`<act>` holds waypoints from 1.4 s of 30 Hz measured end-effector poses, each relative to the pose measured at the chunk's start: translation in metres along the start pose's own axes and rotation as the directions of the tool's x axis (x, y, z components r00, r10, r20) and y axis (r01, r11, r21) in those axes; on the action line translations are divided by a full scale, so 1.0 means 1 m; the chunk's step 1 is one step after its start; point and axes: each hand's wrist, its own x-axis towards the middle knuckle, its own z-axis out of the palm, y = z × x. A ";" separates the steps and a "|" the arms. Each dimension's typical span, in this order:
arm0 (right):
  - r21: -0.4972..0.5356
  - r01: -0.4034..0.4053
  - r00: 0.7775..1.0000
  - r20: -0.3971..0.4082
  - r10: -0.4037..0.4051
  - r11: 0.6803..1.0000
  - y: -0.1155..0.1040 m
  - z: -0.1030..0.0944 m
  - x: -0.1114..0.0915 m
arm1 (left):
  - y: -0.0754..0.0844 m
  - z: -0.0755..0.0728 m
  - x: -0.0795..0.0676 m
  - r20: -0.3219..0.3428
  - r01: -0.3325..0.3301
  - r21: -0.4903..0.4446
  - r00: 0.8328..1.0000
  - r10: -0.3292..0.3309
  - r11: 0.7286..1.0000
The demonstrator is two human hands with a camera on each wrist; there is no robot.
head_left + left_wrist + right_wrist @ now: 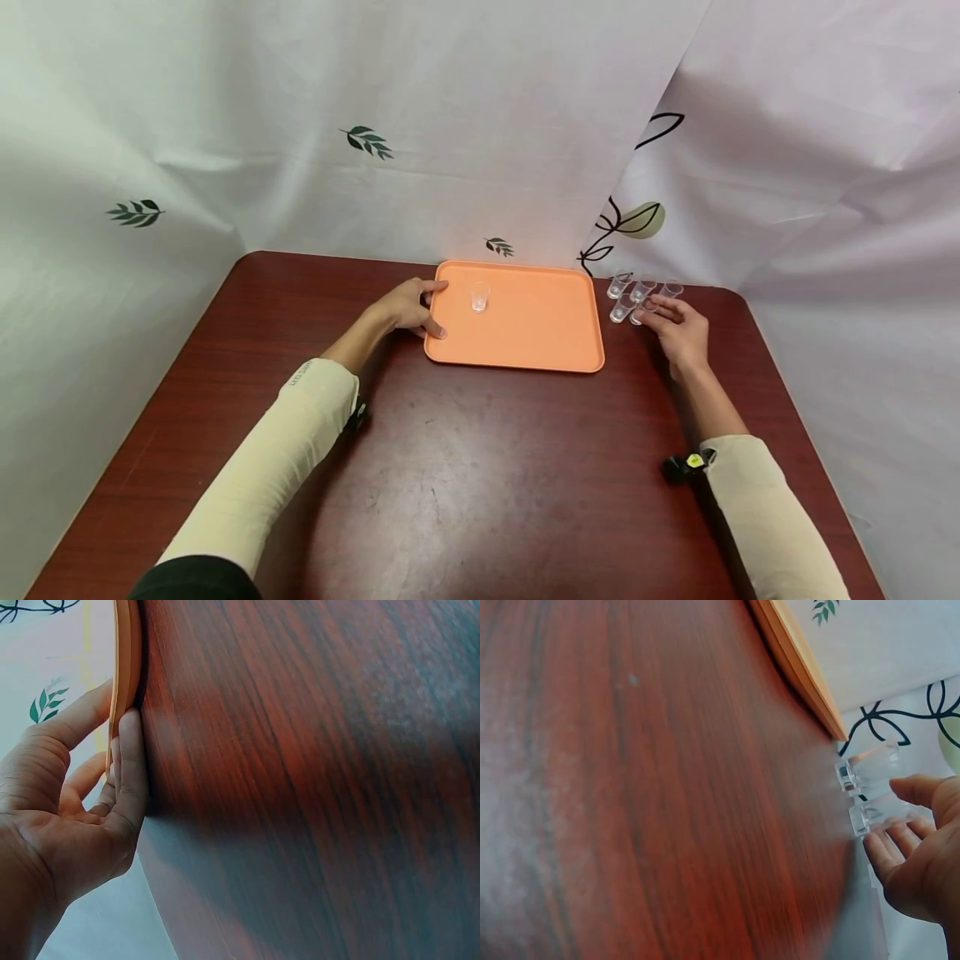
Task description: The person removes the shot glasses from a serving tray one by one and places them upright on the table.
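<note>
An orange tray lies at the far side of the table, with one clear shot glass upright on its left part. My left hand grips the tray's left rim, thumb and fingers on either side of the edge in the left wrist view. To the right of the tray stands a cluster of several clear shot glasses. My right hand holds the near-right shot glass of that cluster between thumb and fingers. Another shot glass stands right beside it.
The dark red wooden table stretches toward me from the tray. A pale leaf-printed cloth hangs along the table's back and sides, close behind the tray and the glasses.
</note>
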 end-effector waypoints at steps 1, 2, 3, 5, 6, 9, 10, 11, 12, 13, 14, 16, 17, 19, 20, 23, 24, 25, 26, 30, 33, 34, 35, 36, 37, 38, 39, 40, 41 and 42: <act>0.000 0.002 1.000 0.000 -0.002 1.000 0.000 0.001 0.000 | 0.000 0.000 0.000 0.000 0.002 -0.002 1.000 -0.002 1.000; 0.001 0.003 1.000 0.000 -0.003 1.000 0.000 0.001 0.001 | -0.001 0.000 0.000 -0.001 0.003 -0.003 1.000 -0.003 1.000; 0.006 0.004 1.000 0.000 -0.004 1.000 0.000 0.002 0.001 | -0.001 0.000 0.000 -0.002 0.003 -0.003 1.000 -0.003 1.000; 0.007 0.006 1.000 -0.003 -0.005 1.000 0.001 0.003 0.001 | -0.003 0.000 0.000 -0.003 0.003 -0.003 1.000 -0.003 1.000; 0.009 0.006 1.000 -0.004 -0.006 1.000 0.001 0.004 0.001 | -0.004 0.000 0.000 -0.005 0.004 -0.003 1.000 -0.004 1.000; -0.004 0.005 1.000 -0.011 -0.005 1.000 0.001 0.004 0.000 | -0.005 -0.001 0.000 -0.010 0.006 0.000 1.000 -0.006 1.000; -0.007 0.003 1.000 -0.015 -0.003 1.000 0.002 0.004 -0.001 | -0.006 -0.001 0.000 -0.012 0.008 0.000 1.000 -0.008 1.000; -0.009 0.000 1.000 -0.021 0.000 1.000 0.002 0.003 -0.002 | -0.007 -0.002 0.000 -0.014 0.009 0.000 1.000 -0.009 1.000; -0.010 -0.001 1.000 -0.025 0.001 1.000 0.002 0.003 -0.002 | -0.007 -0.002 0.000 -0.016 0.009 0.001 1.000 -0.009 1.000; -0.013 -0.003 1.000 -0.028 0.003 1.000 0.003 0.002 -0.003 | -0.007 -0.002 -0.001 -0.017 0.008 0.000 1.000 -0.008 1.000; -0.013 -0.004 0.999 -0.032 0.004 1.000 0.003 0.002 -0.004 | -0.007 -0.003 -0.001 -0.017 0.008 -0.001 1.000 -0.008 1.000; -0.006 -0.007 0.999 -0.035 0.007 1.000 0.004 0.000 -0.007 | -0.008 -0.003 -0.001 -0.016 0.010 -0.004 1.000 -0.010 1.000; -0.009 -0.008 0.999 -0.035 0.007 1.000 0.005 -0.001 -0.008 | -0.008 -0.004 -0.001 -0.015 0.010 -0.005 1.000 -0.010 1.000; -0.025 -0.011 0.999 -0.032 0.010 1.000 0.006 -0.004 -0.011 | -0.009 -0.004 -0.002 -0.016 0.012 -0.007 1.000 -0.012 1.000; -0.035 -0.015 0.999 -0.029 0.014 0.999 0.007 -0.006 -0.012 | -0.009 -0.004 -0.002 -0.016 0.014 -0.008 1.000 -0.014 1.000; -0.064 -0.027 0.999 -0.021 0.026 0.998 0.009 -0.011 -0.018 | -0.010 -0.004 -0.001 -0.016 0.014 -0.007 1.000 -0.015 1.000; -0.073 -0.028 1.000 -0.017 0.027 0.997 0.010 -0.013 -0.021 | -0.010 -0.004 -0.001 -0.014 0.013 -0.009 1.000 -0.013 1.000; -0.076 -0.031 0.999 -0.011 0.030 0.997 0.010 -0.015 -0.023 | -0.010 -0.004 -0.001 -0.013 0.012 -0.011 1.000 -0.012 1.000; -0.084 -0.031 1.000 -0.005 0.031 0.996 0.010 -0.017 -0.025 | -0.009 -0.003 0.000 -0.010 0.010 -0.012 1.000 -0.010 1.000; -0.150 -0.011 0.999 0.037 0.017 0.989 0.009 -0.019 -0.034 | -0.007 -0.002 0.000 -0.008 0.005 -0.017 1.000 -0.005 1.000; -0.205 0.014 0.997 0.082 0.003 0.979 0.009 -0.016 -0.041 | -0.006 0.000 0.000 -0.002 0.006 -0.018 1.000 -0.006 1.000; -0.216 0.023 0.996 0.094 -0.003 0.976 0.008 -0.014 -0.044 | -0.006 0.001 0.001 0.000 0.005 -0.018 1.000 -0.005 1.000; -0.213 0.029 0.994 0.105 -0.007 0.977 0.007 -0.012 -0.046 | -0.005 0.001 0.001 0.003 0.003 -0.018 1.000 -0.003 1.000; -0.216 0.039 0.993 0.117 -0.014 0.976 0.006 -0.009 -0.048 | -0.004 0.001 0.000 0.006 0.002 -0.017 1.000 -0.002 1.000; -0.219 0.049 0.992 0.128 -0.021 0.974 0.004 -0.006 -0.051 | -0.003 0.001 0.000 0.007 0.000 -0.016 1.000 0.000 1.000; -0.218 0.060 0.990 0.140 -0.030 0.974 0.003 -0.002 -0.053 | -0.003 0.001 0.000 0.006 -0.003 -0.013 1.000 0.003 1.000; -0.214 0.071 0.988 0.153 -0.038 0.974 0.001 0.002 -0.055 | -0.002 0.001 0.000 0.004 -0.005 -0.014 1.000 0.005 1.000; -0.210 0.082 0.985 0.164 -0.048 0.974 0.000 0.007 -0.057 | -0.002 0.001 0.000 0.001 -0.007 -0.014 1.000 0.007 1.000; -0.206 0.092 0.982 0.178 -0.055 0.974 -0.002 0.012 -0.058 | -0.001 0.000 0.000 -0.002 -0.008 -0.017 1.000 0.008 1.000; -0.207 0.103 0.979 0.192 -0.062 0.973 -0.003 0.017 -0.060 | -0.001 0.000 0.000 -0.005 -0.009 -0.018 1.000 0.008 1.000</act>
